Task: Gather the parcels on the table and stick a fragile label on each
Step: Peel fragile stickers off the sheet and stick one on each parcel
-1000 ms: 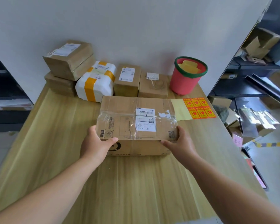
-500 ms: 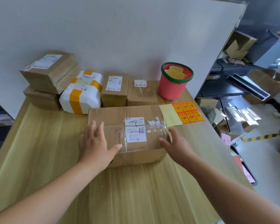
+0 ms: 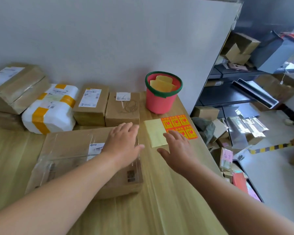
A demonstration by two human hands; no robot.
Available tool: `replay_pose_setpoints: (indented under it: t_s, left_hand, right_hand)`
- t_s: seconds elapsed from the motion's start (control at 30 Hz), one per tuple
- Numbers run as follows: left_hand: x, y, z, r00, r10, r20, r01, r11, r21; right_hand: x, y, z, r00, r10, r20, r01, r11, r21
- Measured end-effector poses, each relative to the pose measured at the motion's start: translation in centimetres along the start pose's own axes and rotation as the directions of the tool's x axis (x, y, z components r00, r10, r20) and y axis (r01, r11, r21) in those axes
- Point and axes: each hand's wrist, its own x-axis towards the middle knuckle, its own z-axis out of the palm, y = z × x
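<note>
A large brown parcel [image 3: 71,150], bound in clear tape and bearing a white slip, lies flat on the tabletop [image 3: 159,200]. Behind it, in a row, sit two small brown boxes [image 3: 92,107], a white padded parcel [image 3: 49,114] banded in yellow tape, and a stack of brown boxes [image 3: 15,87]. Right of the large parcel lies a sheet of fragile labels [image 3: 178,122], orange-red on pale yellow backing.

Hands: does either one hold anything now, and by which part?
Nothing is held. The left hand is open over the big box, the right hand open over the label sheet.
</note>
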Motion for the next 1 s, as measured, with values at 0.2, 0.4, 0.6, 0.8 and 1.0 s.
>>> replay_pose_setpoints:
  t_s: [0.2,0.4,0.6,0.8,1.0]
  left_hand:
    - [7.2,5.2,3.3,0.999,-0.019,0.039,0.019,1.0,0.0]
    - [14.3,6.8,7.2,0.989,-0.106,0.099,0.105,0.994,0.022]
    - [19.7,6.3,10.6,0.945,-0.257,0.201,0.258,0.966,0.022]
    - [23.9,5.2,13.7,0.905,-0.309,0.291,0.303,0.951,0.067]
    - [27.1,4.0,16.8,0.881,-0.341,0.329,0.337,0.939,0.071]
  right_hand:
    - [3.8,6.5,0.4,0.999,0.012,0.03,-0.012,1.0,0.002]
    - [7.9,11.8,1.7,0.998,0.035,0.058,-0.035,0.999,0.007]
    - [11.9,15.4,4.1,0.99,0.065,0.122,-0.069,0.997,0.023]
    - [14.9,17.3,6.6,0.974,0.058,0.22,-0.052,0.998,-0.031]
    - [16.4,18.7,9.5,0.962,0.062,0.267,-0.05,0.997,-0.053]
